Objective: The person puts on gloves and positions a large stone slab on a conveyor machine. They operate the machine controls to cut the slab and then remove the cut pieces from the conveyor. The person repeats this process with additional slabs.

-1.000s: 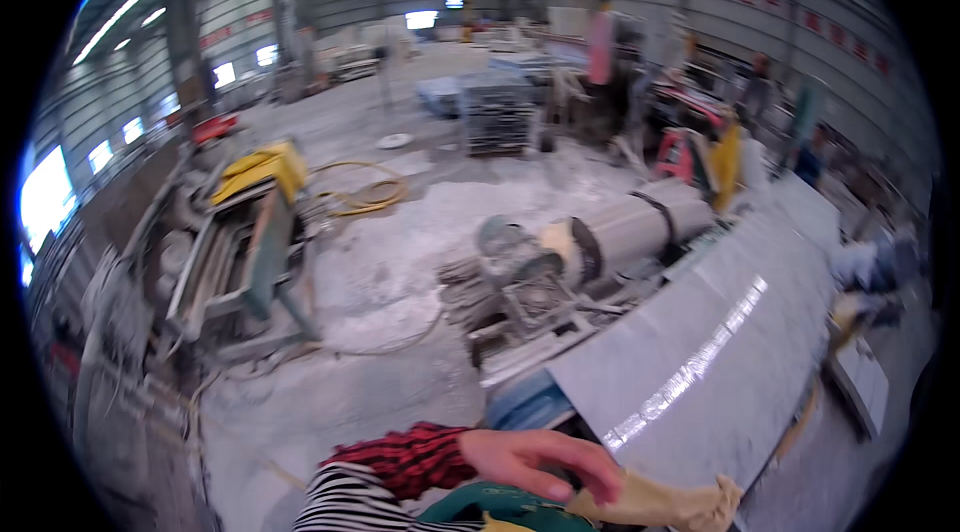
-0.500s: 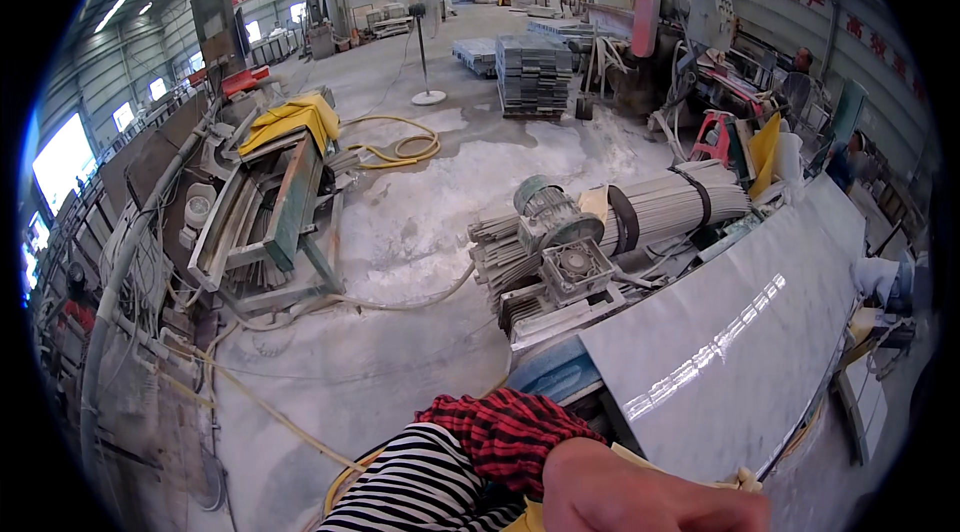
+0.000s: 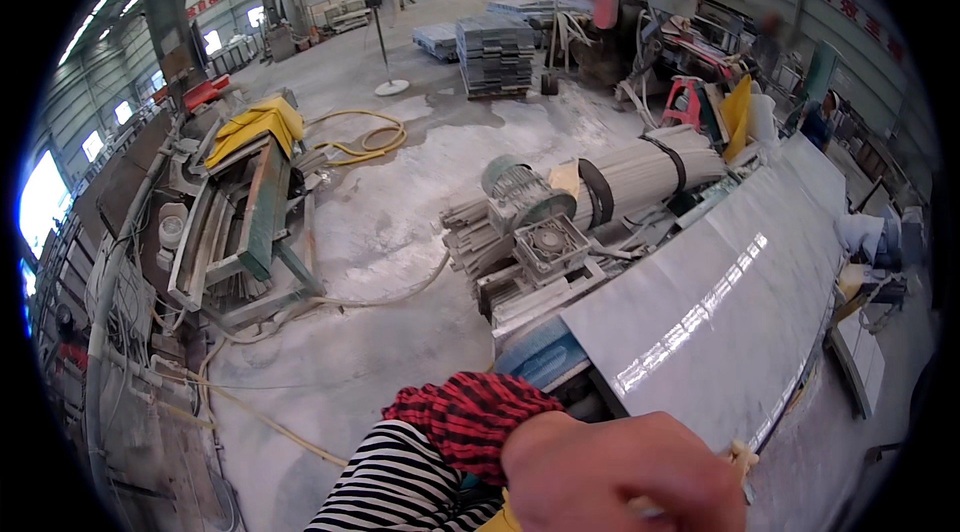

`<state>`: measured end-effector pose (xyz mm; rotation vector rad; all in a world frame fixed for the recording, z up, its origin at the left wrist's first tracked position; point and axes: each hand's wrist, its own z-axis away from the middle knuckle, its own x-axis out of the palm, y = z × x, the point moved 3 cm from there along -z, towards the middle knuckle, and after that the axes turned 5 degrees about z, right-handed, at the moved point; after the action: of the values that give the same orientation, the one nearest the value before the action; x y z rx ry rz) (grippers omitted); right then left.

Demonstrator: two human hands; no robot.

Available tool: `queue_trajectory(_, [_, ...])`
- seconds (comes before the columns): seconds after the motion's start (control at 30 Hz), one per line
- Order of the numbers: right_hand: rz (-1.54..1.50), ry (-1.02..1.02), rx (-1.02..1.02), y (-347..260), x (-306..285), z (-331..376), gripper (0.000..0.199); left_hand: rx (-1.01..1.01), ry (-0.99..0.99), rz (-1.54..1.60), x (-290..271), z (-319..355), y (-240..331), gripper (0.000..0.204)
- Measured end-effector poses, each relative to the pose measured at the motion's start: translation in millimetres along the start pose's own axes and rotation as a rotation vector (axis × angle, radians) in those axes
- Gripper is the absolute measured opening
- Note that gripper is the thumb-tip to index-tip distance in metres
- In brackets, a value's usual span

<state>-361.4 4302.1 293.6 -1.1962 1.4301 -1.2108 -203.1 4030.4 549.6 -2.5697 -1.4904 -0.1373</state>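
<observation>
Plainly, only one hand shows, and from the way its striped sleeve [image 3: 390, 482] enters at about 7 o'clock I judge it to be the left hand [image 3: 620, 472]; it sits at 5 o'clock, clenched into a fist around a pale yellowish piece [image 3: 741, 452], of which only a small nub shows at the knuckles; whether that piece is cloth, glove or cord I cannot tell. The right hand is out of the picture.

At 9 o'clock stands a dusty machine frame [image 3: 250, 222] with a green-painted steel beam, a crumpled yellow cover [image 3: 255, 122] on its far end; a coiled yellow hose [image 3: 375, 140] lies just beyond at 11 o'clock on the concrete floor [image 3: 380, 262], which is chalky with white stone dust. Near the sleeve, a red checked cloth [image 3: 470, 412] is bunched at the wrist, soft and woven. Towards the centre lies a ribbed grey motor [image 3: 530, 217], touching a bundle of pale rods [image 3: 650, 172] bound by black straps. At 3 o'clock a large grey slab [image 3: 720, 302] runs away from the hand, flat, polished, mirroring the roof lights.

As I judge it, the step in hand is gripping the pale piece at the slab's near edge; any next move calls for a firm hold and care along that smooth, hard edge.
</observation>
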Motion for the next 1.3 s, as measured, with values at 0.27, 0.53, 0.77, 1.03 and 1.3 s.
queue_trajectory(0.27, [-0.202,-0.058,0.175,6,1,12,0.021,-0.007,-0.214,-0.483,22,3,3,0.008])
queue_trajectory(0.53, [-0.248,-0.049,0.174,-1,-1,14,0.015,-0.151,-0.776,-1.029,-4,39,-13,0.011])
queue_trajectory(0.77, [-0.5,-0.213,0.366,-14,21,28,0.012,0.152,-0.217,-1.196,24,0,36,0.007])
queue_trajectory(1.03, [-0.354,-0.171,0.302,-39,28,34,0.02,-0.286,-0.459,-1.286,-9,24,66,0.021])
queue_trajectory(1.3, [-0.393,-0.316,0.048,-65,57,9,0.022,-1.871,0.199,-0.451,-117,243,56,0.02])
